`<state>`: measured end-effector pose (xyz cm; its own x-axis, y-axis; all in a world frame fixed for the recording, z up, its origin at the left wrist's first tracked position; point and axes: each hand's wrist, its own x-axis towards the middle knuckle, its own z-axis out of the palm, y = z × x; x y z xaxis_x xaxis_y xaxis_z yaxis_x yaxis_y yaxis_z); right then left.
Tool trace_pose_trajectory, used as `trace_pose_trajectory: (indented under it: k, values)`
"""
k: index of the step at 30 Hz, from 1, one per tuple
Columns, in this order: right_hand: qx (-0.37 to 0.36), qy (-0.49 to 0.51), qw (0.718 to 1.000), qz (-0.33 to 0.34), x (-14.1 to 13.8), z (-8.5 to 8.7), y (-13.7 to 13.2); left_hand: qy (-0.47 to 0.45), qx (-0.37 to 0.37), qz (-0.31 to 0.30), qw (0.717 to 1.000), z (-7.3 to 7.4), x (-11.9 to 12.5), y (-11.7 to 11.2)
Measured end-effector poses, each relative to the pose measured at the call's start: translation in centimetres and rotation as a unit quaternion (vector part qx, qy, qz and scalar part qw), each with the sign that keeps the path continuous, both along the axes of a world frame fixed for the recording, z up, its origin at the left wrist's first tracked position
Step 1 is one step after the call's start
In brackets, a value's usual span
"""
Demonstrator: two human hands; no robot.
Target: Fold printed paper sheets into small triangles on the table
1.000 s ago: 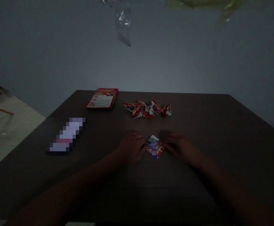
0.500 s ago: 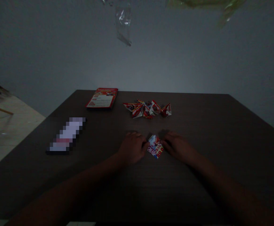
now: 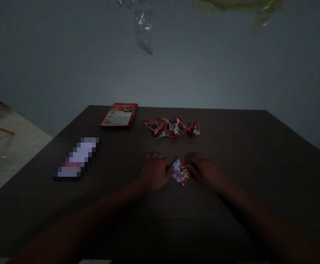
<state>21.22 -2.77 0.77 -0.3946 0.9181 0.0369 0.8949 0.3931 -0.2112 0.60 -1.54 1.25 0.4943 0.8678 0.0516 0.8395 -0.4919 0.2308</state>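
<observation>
Now the folded paper [image 3: 181, 177] shows blue where white was.

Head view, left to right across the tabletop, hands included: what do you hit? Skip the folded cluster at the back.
Phone → red-edged stack of sheets → left hand → small folded paper → right hand.

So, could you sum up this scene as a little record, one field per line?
Left hand: at the left side of the folded paper; grip unclear
Right hand: at its right side; grip unclear
Paper: brightly printed, turned like a diamond
Beyond the hands: a cluster of red-and-white folded pieces
Far left: red-bordered printed stack
Near left: phone, screen pixelated
Surface: dark table
Backdrop: plain wall
Lighting: dim
</observation>
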Motion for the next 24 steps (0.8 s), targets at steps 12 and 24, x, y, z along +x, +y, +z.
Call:
trace_pose_trajectory:
  k: [12, 24]
  values:
    - [-0.027, -0.014, 0.999, -0.021, -0.26, 0.16, 0.1, 0.006, -0.001, 0.017, 1.0, -0.2, 0.18, 0.04]
    - [-0.029, -0.055, 0.997, -0.05, -0.9, 0.21, 0.11, 0.04, 0.024, 0.021, 0.999, 0.23, 0.6, -0.44]
